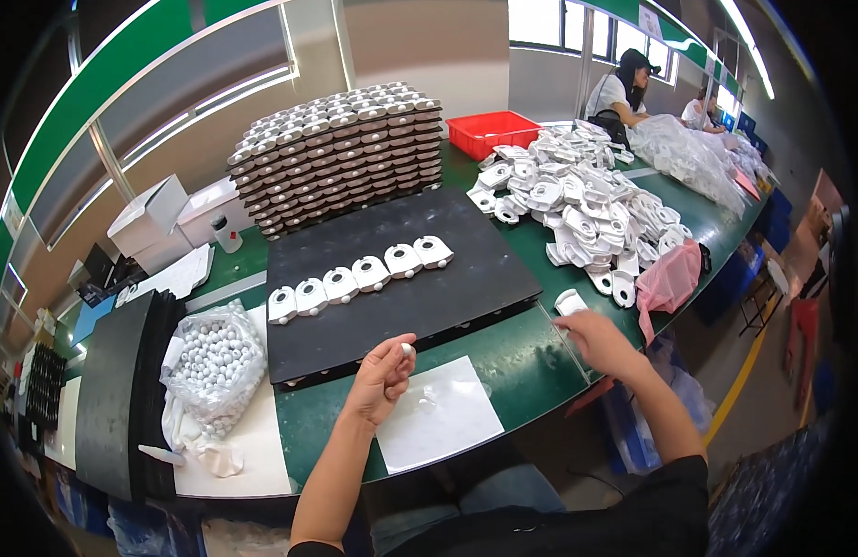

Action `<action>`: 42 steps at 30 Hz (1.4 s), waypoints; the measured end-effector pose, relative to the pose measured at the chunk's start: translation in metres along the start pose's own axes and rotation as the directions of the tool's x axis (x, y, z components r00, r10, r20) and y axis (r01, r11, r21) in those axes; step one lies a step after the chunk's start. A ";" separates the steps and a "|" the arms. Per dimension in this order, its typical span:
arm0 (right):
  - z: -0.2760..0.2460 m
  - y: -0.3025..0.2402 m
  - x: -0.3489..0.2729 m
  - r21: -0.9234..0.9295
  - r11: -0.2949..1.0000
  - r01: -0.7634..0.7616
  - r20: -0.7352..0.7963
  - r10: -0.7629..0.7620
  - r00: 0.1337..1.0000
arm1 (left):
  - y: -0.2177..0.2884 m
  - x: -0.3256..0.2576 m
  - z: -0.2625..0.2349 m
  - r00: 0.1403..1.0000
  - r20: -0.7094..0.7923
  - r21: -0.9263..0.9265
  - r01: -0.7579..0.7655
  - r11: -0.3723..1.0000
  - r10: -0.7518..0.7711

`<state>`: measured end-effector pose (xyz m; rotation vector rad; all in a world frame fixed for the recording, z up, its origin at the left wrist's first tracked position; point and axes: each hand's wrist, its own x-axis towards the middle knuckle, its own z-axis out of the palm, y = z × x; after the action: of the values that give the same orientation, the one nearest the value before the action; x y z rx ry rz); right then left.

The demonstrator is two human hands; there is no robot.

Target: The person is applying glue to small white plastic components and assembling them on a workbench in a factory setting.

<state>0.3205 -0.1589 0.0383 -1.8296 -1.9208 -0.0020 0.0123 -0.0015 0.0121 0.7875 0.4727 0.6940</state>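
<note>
My left hand (380, 376) is raised over the green bench edge and pinches a small white ball (406, 350) between thumb and fingers. My right hand (598, 340) reaches to the right and touches a white plastic housing (570, 301) lying on the bench; whether it grips it I cannot tell. A black tray (466, 278) lies ahead with a row of several white housings (359, 276) on it. A white sheet (438, 415) lies on the bench under my left hand. A clear bag of white balls (215, 357) sits to my left.
A heap of white housings (587, 209) covers the bench at right, with a pink bag (668, 283) beside it. Stacked filled trays (341, 153) and a red bin (494, 133) stand behind. White boxes (174, 218) are far left. Black trays (118, 395) lie stacked at left. Other people work at the far end.
</note>
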 end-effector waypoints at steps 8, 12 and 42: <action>-0.016 0.043 0.020 -0.460 0.831 0.313 0.222 -0.234 0.947 | 0.001 0.000 -0.004 0.997 0.067 -0.010 -0.034 0.999 0.035; -0.030 0.058 0.024 -0.491 0.839 0.233 0.092 -0.216 0.972 | 0.003 -0.002 0.005 1.000 0.007 -0.009 0.026 1.000 -0.026; 0.113 -0.118 0.021 0.784 0.598 -0.165 0.124 0.109 0.986 | 0.002 0.001 -0.002 0.999 -0.009 -0.088 -0.036 0.996 0.036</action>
<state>0.1712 -0.1149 -0.0162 -1.3238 -1.4197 0.8483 0.0111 0.0014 0.0122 0.7125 0.4325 0.7463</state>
